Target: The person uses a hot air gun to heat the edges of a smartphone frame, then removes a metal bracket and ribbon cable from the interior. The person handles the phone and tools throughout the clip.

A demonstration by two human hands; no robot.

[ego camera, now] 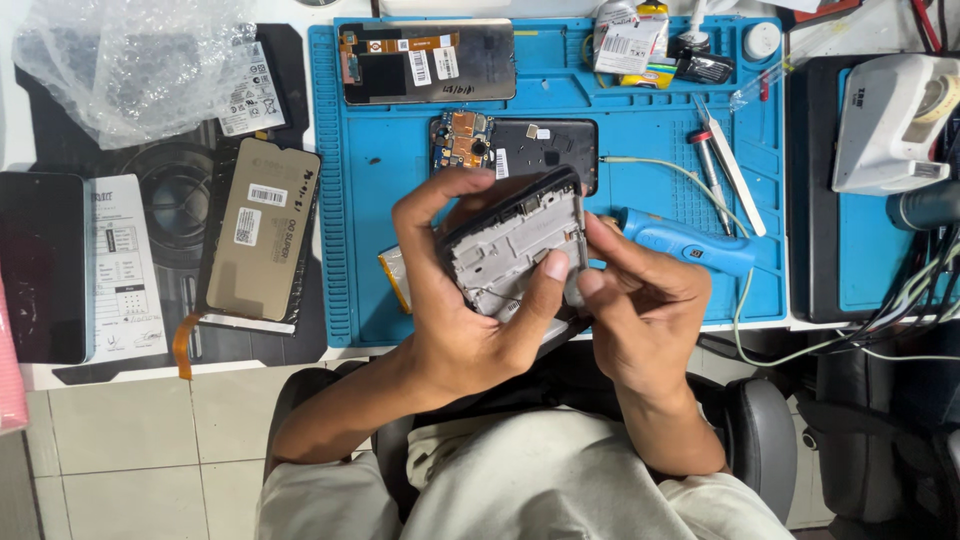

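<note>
A blue mat point(380, 200) covers the bench. On it lie a screen panel point(428, 62) at the top, an opened phone point(515, 148) below it, a blue tool point(685, 242), tweezers point(735, 172) and a screwdriver point(712, 170). Left of the mat rest a second panel point(258, 235), bubble wrap point(130, 65) and a dark phone point(40, 265). A white device point(890, 120) sits far right.

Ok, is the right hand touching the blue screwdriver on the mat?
Apart. The head view shows the right hand on the phone frame, held by the left hand above the mat, while the blue screwdriver lies on the blue mat beyond the fingers.
</note>
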